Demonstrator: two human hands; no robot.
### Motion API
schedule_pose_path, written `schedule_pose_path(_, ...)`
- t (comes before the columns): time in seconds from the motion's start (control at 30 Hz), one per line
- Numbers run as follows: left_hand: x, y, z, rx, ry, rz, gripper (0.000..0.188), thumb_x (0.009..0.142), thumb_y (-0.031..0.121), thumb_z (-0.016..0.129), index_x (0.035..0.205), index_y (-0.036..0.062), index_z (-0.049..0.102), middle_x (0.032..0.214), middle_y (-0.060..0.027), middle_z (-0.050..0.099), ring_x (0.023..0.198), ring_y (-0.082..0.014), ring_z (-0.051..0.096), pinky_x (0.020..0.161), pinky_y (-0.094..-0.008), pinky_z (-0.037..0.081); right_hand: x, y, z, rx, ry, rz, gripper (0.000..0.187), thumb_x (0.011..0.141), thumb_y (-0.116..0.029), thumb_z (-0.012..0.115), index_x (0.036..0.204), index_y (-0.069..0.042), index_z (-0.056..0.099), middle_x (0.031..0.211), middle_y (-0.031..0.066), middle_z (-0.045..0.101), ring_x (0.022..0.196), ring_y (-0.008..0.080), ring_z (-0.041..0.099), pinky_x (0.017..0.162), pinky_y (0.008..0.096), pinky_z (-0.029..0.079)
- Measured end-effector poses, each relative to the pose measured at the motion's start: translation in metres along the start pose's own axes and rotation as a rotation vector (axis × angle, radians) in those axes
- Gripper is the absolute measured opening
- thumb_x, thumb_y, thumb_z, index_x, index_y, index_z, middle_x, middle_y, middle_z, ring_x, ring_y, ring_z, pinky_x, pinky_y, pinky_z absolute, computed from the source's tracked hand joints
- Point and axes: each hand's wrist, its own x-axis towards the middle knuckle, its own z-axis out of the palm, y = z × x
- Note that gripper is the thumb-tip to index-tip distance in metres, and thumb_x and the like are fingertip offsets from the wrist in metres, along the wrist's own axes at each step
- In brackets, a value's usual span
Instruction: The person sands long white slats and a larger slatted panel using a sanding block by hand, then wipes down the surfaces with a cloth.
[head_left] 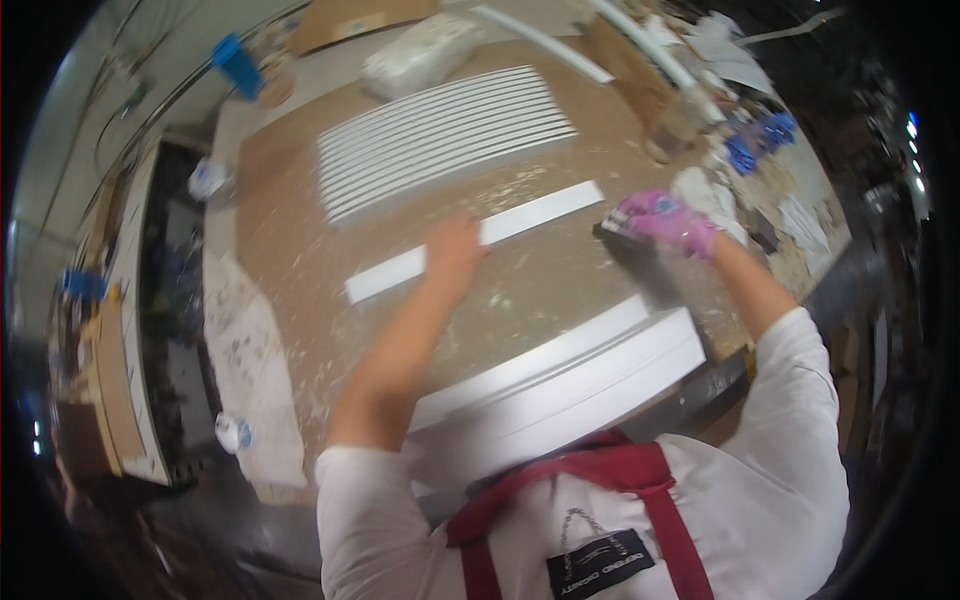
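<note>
A flat white slat lies at a slant across the middle of the brown worktable. My bare left hand grips it left of its midpoint, fingers closed over its width. Just past the slat's right end, my right hand, in a pink glove, is closed around a small block with a dark lower edge. That block looks like a sanding block, though most of it is under the fingers. Close to my body rests a stack of wider white boards.
Beyond the slat, several white slats lie in a row, with a white wrapped bundle behind them. A blue crumpled cloth, a clear container and paper scraps crowd the right side. A blue cup stands far left.
</note>
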Motion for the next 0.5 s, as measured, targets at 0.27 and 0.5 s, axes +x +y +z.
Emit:
schedule_pose_path(0.27,0.000,-0.004,0.043,-0.137,0.250,-0.016,0.032,0.083,0.025,0.056,0.109,0.0065,0.059,0.116,-0.0143,0.056,0.108,-0.0328,0.054,0.091,-0.0437,0.045,0.123,-0.271,0.122,0.028,0.172,-1.077,0.029,0.089,-0.030,0.055,0.111,-0.012,0.062,0.101,0.0134,0.063,0.092,0.0323,0.062,0.082,0.0401,0.052)
schedule_pose_path(0.5,-0.002,-0.004,0.053,-0.012,0.401,0.051,0.022,0.084,0.021,0.056,0.100,0.0057,0.060,0.108,-0.0120,0.054,0.103,-0.0283,0.053,0.088,-0.0390,0.045,0.185,-0.341,0.176,-0.781,0.047,-0.912,0.015,0.076,-0.025,0.063,0.078,-0.013,0.071,0.086,0.0078,0.067,0.081,0.0275,0.067,0.066,0.0394,0.055)
